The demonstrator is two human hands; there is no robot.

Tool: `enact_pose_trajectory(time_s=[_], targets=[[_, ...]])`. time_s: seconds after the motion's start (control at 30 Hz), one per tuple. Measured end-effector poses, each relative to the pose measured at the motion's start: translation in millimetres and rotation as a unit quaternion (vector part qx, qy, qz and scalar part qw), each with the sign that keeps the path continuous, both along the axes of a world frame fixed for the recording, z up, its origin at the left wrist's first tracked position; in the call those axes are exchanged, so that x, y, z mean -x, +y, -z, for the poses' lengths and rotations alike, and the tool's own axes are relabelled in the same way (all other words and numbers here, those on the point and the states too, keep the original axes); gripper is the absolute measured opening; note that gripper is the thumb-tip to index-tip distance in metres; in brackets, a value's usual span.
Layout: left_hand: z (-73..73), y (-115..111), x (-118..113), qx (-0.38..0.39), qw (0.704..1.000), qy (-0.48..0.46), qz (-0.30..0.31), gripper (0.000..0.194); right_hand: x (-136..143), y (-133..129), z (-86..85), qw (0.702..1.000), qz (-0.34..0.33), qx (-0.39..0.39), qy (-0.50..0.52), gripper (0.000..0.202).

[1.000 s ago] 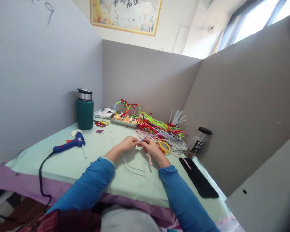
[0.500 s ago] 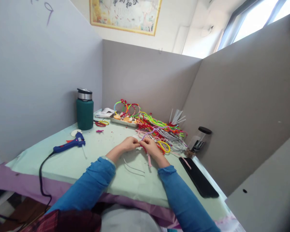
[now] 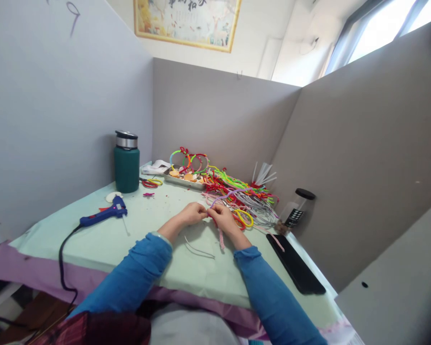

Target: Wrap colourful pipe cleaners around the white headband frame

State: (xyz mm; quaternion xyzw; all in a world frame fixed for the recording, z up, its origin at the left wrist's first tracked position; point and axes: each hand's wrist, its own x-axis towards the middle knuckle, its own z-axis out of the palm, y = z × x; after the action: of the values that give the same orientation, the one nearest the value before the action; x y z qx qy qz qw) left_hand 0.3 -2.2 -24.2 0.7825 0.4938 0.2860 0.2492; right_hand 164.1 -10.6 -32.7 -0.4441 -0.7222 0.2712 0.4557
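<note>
My left hand (image 3: pixel 193 213) and my right hand (image 3: pixel 223 219) meet over the middle of the table, fingertips pinched together. Between them is a pipe cleaner; a purple pipe cleaner (image 3: pixel 227 194) arches up and away from the pinch to the right. From under my right hand hangs a fuzzy pink pipe cleaner (image 3: pixel 221 239), with a bit of red beside it. My fingers hide where the pieces join. Two thin grey wires (image 3: pixel 200 252) lie on the cloth below my hands. A yellow loop (image 3: pixel 249 218) rests just right of my right hand.
Behind my hands is a heap of coloured pipe cleaners (image 3: pixel 233 181), beside a metal tray (image 3: pixel 185 182) with colourful rings. Leftward are a blue glue gun (image 3: pixel 99 215) with its cord, a green bottle (image 3: pixel 127 168) and scissors (image 3: pixel 152 183). A black phone (image 3: pixel 296 264) and a clear jar (image 3: pixel 298 208) lie right.
</note>
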Motion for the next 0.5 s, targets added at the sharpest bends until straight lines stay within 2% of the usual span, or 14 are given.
enact_pose_trajectory(time_s=[0.33,0.5], targets=[[-5.8,-4.7,-0.8,-0.028,0.999,0.018,0.003,0.03,-0.2,2.2,0.3,0.999,-0.013,0.016,0.032,0.021],[-3.6,-2.2,-0.8,-0.033,0.999,-0.014,0.013,0.031,-0.6,-0.2,-2.1,0.998,-0.022,0.035,0.055,0.02]])
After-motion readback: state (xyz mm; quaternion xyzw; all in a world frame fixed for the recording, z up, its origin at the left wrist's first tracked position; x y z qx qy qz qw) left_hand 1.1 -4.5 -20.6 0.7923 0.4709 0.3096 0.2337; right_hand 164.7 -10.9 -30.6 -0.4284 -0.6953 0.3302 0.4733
